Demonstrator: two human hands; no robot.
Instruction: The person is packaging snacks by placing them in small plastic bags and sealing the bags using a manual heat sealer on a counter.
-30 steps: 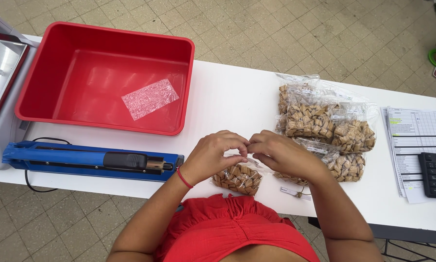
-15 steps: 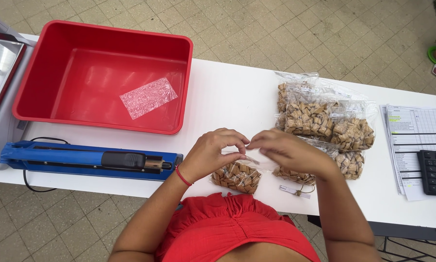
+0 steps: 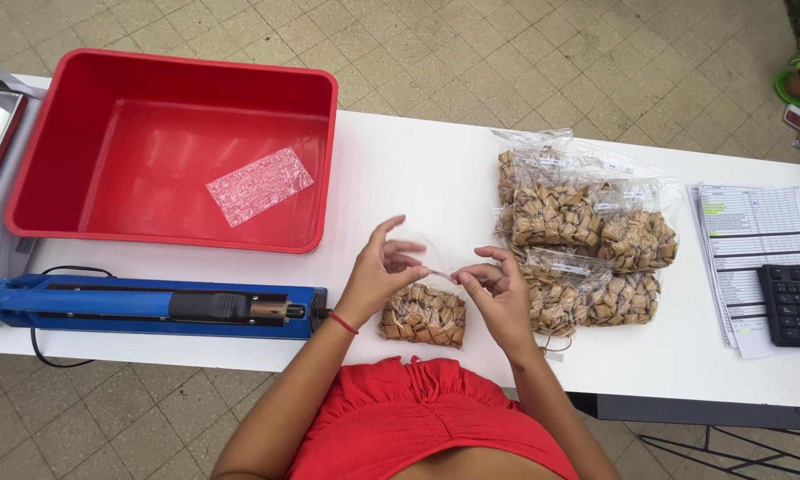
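A small clear bag of tan square pieces [image 3: 423,316] lies on the white table [image 3: 418,178] near its front edge. My left hand [image 3: 377,271] pinches the bag's open top from the left, with two fingers raised. My right hand [image 3: 499,289] pinches the same top edge from the right. Between the hands the clear plastic mouth is stretched out. A red band circles my left wrist.
A pile of several filled clear bags [image 3: 578,231] lies to the right. A red tub [image 3: 173,147] holding a scrap of clear plastic [image 3: 259,185] stands at the left. A blue heat sealer [image 3: 151,307] lies along the front edge. Paper sheets [image 3: 747,240] and a black keyboard [image 3: 795,302] sit far right.
My hands have drawn slightly apart, spreading the bag's top edge. The left hand's fingers have lifted. The bag stays in the same place.
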